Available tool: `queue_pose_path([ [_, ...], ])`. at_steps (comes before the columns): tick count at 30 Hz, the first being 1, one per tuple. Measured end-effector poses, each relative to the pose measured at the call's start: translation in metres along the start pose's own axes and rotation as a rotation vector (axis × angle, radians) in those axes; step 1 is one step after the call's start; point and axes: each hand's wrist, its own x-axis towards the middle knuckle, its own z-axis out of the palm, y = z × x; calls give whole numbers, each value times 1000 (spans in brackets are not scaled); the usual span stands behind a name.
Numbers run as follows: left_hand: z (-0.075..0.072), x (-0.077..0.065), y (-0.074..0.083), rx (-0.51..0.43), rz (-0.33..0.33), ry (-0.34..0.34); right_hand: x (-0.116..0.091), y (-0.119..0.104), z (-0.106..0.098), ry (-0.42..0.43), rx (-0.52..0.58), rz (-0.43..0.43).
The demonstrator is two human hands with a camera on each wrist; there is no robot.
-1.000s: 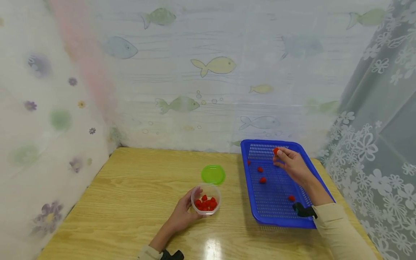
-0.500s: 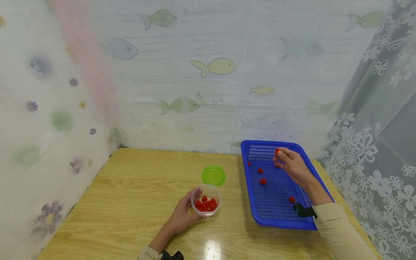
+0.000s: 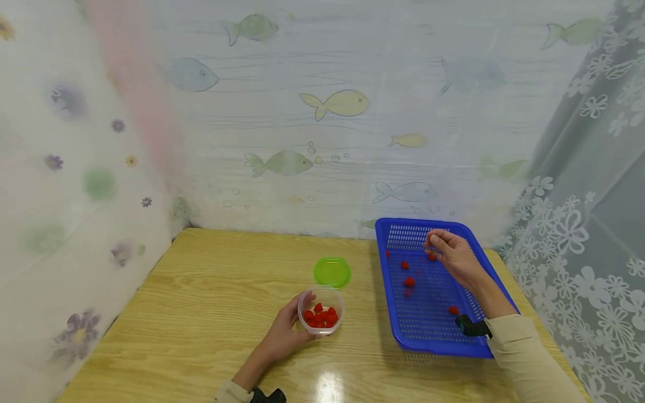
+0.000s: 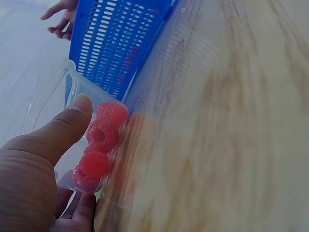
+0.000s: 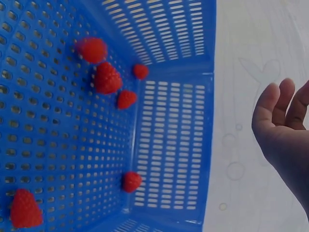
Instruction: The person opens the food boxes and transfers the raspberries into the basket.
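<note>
The left hand [image 3: 286, 331] grips a clear container [image 3: 327, 296], its thumb along one wall and the other fingers around the far side and underneath. Whether the container's base touches the surface [image 3: 216, 280] cannot be told. A small heap of red raspberries [image 3: 319, 318] lies inside, gathered at the near side of the bottom. The right hand [image 3: 456, 260] hangs above the far part of a blue basket [image 3: 423, 333], its fingers loosely bent and spread apart, with nothing held between them in either wrist view. Loose raspberries [image 5: 107, 78] lie scattered in the basket: a cluster towards its left side, one under the right hand, another nearer the front right; one beside the cluster, a blurred raspberry [image 5: 91, 50], is smeared in the right wrist view. The basket stands to the right of the container, well apart from it, with slotted walls and a perforated floor. Just behind the container, a bright green lid [image 3: 332, 272] lies flat. Beige sleeves [image 3: 529, 352] and black wrist straps [image 3: 471, 326] show on both arms. Beyond the surface hangs a pale backdrop [image 3: 282, 112] printed with fish; a flowered sheer curtain [image 3: 594, 291] hangs at the right.
</note>
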Motion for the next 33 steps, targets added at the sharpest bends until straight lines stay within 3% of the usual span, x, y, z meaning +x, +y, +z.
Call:
queue_pose_path([
  [6,0,0,0,-4,-3,4,0,-1,3,1,-17,-6],
  [11,0,0,0,3,4,7,-4,-10,18,-41,-28,-33],
  [19,0,0,1,6,-5,6,-25,-40,71,-233,-92,-192],
  [24,0,0,1,6,-4,4,-46,-59,102,-310,-130,-277],
  [30,1,0,1,13,-6,4,-70,-52,139,-332,-170,-293],
  [33,1,0,2,12,-10,5,-80,-38,158,-269,-275,-289],
])
